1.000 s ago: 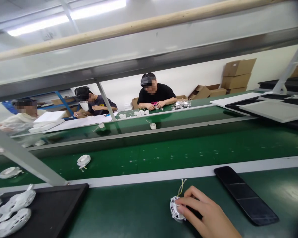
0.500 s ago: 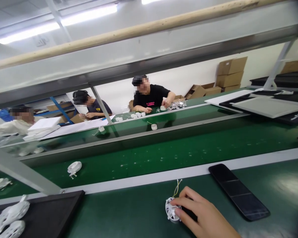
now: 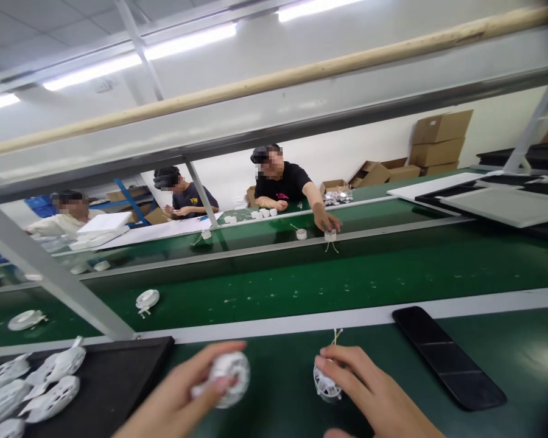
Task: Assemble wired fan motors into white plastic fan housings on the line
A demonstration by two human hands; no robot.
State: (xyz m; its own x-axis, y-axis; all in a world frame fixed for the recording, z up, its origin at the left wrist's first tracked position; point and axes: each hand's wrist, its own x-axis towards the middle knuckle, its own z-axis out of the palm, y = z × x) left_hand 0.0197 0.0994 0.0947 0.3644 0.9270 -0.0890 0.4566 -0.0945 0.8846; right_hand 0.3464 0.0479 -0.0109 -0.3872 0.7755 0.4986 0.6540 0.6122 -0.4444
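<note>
Green desk [image 3: 278,401] in workshop, conveyor belt [image 3: 347,274] beyond.
Your left hand [image 3: 182,398]: new in view since half a second ago, fingers curled round white cover [image 3: 228,376], blurred.
Your right hand [image 3: 377,395]: same spot as before, fingertips pinching finned white part [image 3: 325,384] on desk, its wires [image 3: 334,336] pointing away.
Black phone [image 3: 447,356] right of it, black tray [image 3: 119,377] at left.
Across belt, co-worker's hand [image 3: 325,221] now reaches small part [image 3: 330,235].
</note>
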